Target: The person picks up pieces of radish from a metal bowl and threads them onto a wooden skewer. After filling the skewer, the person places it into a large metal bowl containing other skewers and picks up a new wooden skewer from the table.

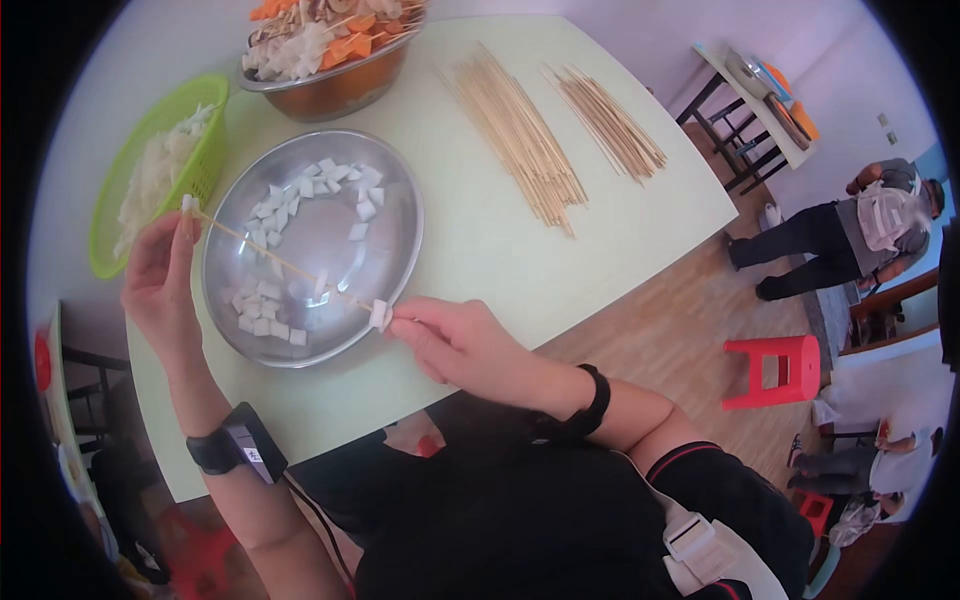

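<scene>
A thin bamboo skewer [258,246] stretches between my two hands over a round metal tray [388,255]. My left hand [167,275] pinches a small white food cube [190,204] at the skewer's upper left end. The fingers of my right hand [455,343] are closed on the opposite end, right behind another white cube [380,314] threaded on it. Loose white cubes [270,212] form an arc along the tray's far side, and a second pile of cubes [262,318] lies near its front left rim.
Beyond the tray stands a metal bowl [335,95] heaped with filled skewers. A green basket [105,205] of pale shreds is at the left. Two bundles of bare skewers [520,140] lie on the table [640,225]. A red stool [785,370] and other people [830,235] are to the right.
</scene>
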Tool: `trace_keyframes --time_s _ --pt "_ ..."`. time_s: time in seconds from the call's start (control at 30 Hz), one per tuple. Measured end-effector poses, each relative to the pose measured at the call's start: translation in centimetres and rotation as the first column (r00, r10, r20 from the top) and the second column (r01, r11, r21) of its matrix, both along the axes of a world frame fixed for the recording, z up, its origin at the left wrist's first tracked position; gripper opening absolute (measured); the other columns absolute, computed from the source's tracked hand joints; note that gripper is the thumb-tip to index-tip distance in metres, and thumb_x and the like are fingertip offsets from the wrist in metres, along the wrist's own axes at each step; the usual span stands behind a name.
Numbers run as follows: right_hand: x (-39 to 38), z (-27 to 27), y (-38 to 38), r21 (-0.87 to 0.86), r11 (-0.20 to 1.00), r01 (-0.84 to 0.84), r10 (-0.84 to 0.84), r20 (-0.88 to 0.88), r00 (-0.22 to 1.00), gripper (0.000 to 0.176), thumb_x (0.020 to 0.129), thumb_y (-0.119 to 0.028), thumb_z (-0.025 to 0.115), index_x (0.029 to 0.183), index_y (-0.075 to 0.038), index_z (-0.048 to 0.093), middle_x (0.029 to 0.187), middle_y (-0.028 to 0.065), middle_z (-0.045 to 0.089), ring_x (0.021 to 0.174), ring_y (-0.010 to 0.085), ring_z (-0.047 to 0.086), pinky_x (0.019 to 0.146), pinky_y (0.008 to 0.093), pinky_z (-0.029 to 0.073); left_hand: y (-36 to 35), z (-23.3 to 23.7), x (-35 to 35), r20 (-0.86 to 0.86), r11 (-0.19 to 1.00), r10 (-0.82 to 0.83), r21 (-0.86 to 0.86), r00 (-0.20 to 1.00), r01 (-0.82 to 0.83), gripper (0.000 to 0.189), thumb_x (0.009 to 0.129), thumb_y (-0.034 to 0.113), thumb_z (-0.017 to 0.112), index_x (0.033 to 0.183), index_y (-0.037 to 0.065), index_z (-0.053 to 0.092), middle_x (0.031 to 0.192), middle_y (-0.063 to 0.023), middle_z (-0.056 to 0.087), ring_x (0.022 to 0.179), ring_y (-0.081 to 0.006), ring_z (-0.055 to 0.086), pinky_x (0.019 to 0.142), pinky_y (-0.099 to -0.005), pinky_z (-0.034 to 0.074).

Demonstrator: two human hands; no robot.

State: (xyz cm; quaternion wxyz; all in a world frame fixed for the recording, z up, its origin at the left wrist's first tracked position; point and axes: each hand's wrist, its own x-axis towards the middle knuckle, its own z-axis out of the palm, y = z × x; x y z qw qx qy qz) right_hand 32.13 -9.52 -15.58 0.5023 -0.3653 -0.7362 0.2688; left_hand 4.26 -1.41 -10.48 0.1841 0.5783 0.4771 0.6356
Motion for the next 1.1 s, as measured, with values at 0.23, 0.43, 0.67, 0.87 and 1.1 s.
trace_keyframes --time_s 0.23,0.43,0.67,0.87,1.1 --pt "1.0 3.1 0.8 -0.671 0.417 -0.613 0.211 -0.585 0.784 0.024 0.098 -0.02 0.041 0.09 -0.001 0.054 0.05 -0.0016 0.042 0.038 0.0037 0.031 0.037 0.0198 0.026 -0.4 -0.2 0.9 -0.065 0.994 -0.107 -0.033 0.992 0.105 0.019 0.087 0.003 0.062 0.105 -0.004 0.06 0.095 -0.0066 0.064 0.088 -0.0114 0.061 0.084 -0.0229 0.047" --pt "0.6 3.3 0.9 -0.667 0.428 -0.609 0.209 -0.583 0.785 0.026 0.099 -0.022 0.04 0.091 -0.002 0.055 0.049 -0.0035 0.041 0.037 0.0031 0.031 0.036 0.0178 0.025 -0.5 0.0 0.5 -0.012 0.995 -0.092 -0.048 0.996 0.091 0.019 0.087 0.002 0.061 0.105 -0.004 0.06 0.095 -0.0067 0.064 0.088 -0.0121 0.061 0.084 -0.0238 0.047" --pt "-0.4 4.7 1.6 -0.642 0.483 -0.595 0.224 -0.567 0.793 0.024 0.098 -0.018 0.039 0.089 -0.001 0.052 0.049 0.0004 0.044 0.036 0.0052 0.033 0.035 0.0199 0.027 -0.7 -0.6 1.9 -0.053 0.985 -0.159 -0.076 0.986 0.155 0.015 0.088 0.002 0.061 0.102 -0.003 0.06 0.094 -0.0051 0.063 0.088 -0.0115 0.06 0.084 -0.0233 0.046" --pt "-1.2 4.1 1.8 -0.634 0.501 -0.589 0.225 -0.562 0.796 0.023 0.098 -0.018 0.04 0.09 -0.002 0.054 0.049 -0.0016 0.044 0.038 0.0051 0.036 0.039 0.0198 0.03 -0.4 -0.7 1.6 -0.025 0.989 -0.126 -0.083 0.992 0.124 0.016 0.087 0.003 0.061 0.103 -0.003 0.061 0.094 -0.0049 0.063 0.087 -0.0109 0.06 0.084 -0.0227 0.045" --pt "-1.5 3.9 2.3 -0.603 0.581 -0.547 0.217 -0.533 0.818 0.025 0.097 -0.019 0.04 0.085 -0.001 0.052 0.048 0.0008 0.043 0.036 0.0067 0.035 0.035 0.0219 0.027 -0.4 -0.6 1.5 0.022 0.991 -0.097 -0.087 0.995 0.098 0.017 0.088 0.006 0.061 0.103 -0.003 0.061 0.095 -0.0064 0.065 0.088 -0.0109 0.06 0.086 -0.0235 0.045"
